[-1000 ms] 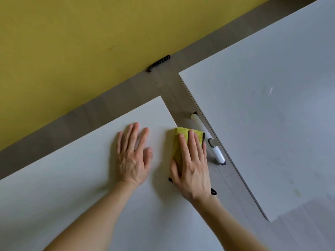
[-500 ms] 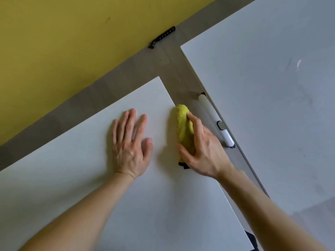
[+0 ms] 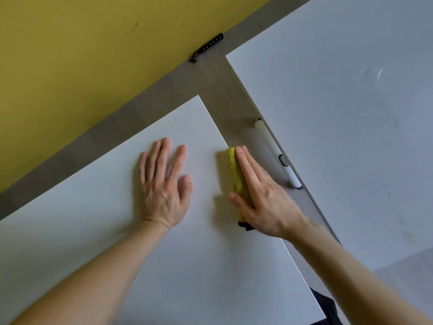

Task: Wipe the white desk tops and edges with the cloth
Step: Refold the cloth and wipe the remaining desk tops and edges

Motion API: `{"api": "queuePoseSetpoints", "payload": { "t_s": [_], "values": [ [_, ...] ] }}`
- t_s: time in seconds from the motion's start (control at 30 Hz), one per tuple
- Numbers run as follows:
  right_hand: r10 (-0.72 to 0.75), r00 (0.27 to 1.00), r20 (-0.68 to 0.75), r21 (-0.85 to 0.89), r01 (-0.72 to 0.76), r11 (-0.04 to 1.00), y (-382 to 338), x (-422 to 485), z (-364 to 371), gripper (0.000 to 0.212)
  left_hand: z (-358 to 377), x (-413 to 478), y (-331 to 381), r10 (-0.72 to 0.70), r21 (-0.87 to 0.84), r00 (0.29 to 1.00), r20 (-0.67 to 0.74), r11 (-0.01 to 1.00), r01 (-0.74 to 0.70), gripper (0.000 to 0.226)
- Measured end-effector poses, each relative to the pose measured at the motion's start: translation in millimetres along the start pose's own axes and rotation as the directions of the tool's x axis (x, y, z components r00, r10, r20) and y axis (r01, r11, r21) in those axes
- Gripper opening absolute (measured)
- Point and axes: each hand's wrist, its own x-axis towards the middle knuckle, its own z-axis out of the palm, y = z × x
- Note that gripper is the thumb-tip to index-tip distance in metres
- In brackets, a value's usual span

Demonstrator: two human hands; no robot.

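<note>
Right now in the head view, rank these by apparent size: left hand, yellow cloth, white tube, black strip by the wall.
1. Left hand.
2. Yellow cloth and white tube: too close to rank, as the right hand covers part of the cloth.
3. Black strip.

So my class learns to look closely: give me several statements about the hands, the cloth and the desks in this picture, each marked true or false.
1. The left hand lies flat on the near desk. True.
2. The cloth is blue. False: it is yellow.
3. The right hand presses the cloth at the near desk's right edge. True.
4. The near desk and the far desk touch each other. False: a strip of floor shows between them.
5. Both hands are on the cloth. False: only the right hand touches it.
</note>
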Motion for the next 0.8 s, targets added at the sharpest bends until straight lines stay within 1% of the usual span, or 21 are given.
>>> {"api": "queuePoseSetpoints", "payload": {
  "t_s": [0.03, 0.1, 0.2, 0.27, 0.33, 0.4, 0.5, 0.57, 0.63, 0.73, 0.8],
  "values": [
    [0.016, 0.999, 0.032, -0.051, -0.014, 0.999, -2.2, 8.8, -1.8, 0.094, -0.3, -0.7, -0.3, -0.005, -0.002, 1.000, 0.000, 1.000, 0.005, 0.063],
    [-0.004, 1.000, 0.011, -0.082, 0.005, 0.997, -11.7, 53.2, -4.8, 0.095, 0.2, -1.8, -0.8, 0.003, -0.013, 1.000, -0.009, 1.000, -0.003, 0.062],
    [-0.033, 0.999, -0.023, -0.025, 0.032, 0.999, -22.9, 141.9, -12.3, 0.096, 2.0, -1.4, -0.9, 0.005, -0.015, 1.000, -0.012, 1.000, -0.005, 0.061],
    [-0.037, 0.995, -0.091, 0.011, 0.038, 0.999, -27.0, 165.1, -13.9, 0.091, 2.4, -1.1, -0.4, -0.004, -0.014, 1.000, -0.013, 1.000, 0.004, 0.060],
    [-0.043, 0.986, -0.160, 0.012, 0.046, 0.999, -26.9, 145.3, -6.0, 0.084, 2.6, -0.5, -1.0, -0.001, -0.008, 1.000, -0.018, 1.000, 0.001, 0.060],
    [-0.050, 0.977, -0.208, -0.006, 0.050, 0.999, -20.6, 90.9, 4.3, 0.081, 1.5, -2.6, -1.0, 0.007, -0.006, 1.000, -0.022, 1.000, -0.008, 0.061],
    [-0.060, 0.979, -0.193, 0.029, 0.066, 0.997, -6.2, 11.0, 13.3, 0.081, 1.3, -2.3, -0.6, 0.004, -0.012, 1.000, -0.020, 1.000, -0.005, 0.062],
    [-0.040, 0.983, -0.177, 0.048, 0.050, 0.998, -1.1, 4.1, 11.7, 0.076, 1.6, -1.5, -0.9, -0.005, -0.007, 1.000, -0.018, 1.000, 0.005, 0.062],
    [-0.028, 0.983, -0.182, 0.071, 0.042, 0.997, -6.1, 41.1, 6.1, 0.071, 2.0, -2.0, -1.6, -0.004, -0.008, 1.000, -0.019, 1.000, 0.004, 0.062],
    [-0.031, 0.978, -0.206, 0.088, 0.050, 0.995, -22.9, 138.5, -3.4, 0.068, 4.2, -2.1, -1.6, -0.003, -0.011, 1.000, -0.024, 1.000, 0.003, 0.061],
    [-0.011, 0.974, -0.225, 0.091, 0.033, 0.995, -30.5, 177.6, -6.2, 0.065, 4.9, -1.6, -1.8, -0.007, -0.009, 0.999, -0.032, 1.000, 0.007, 0.060]
  ]
}}
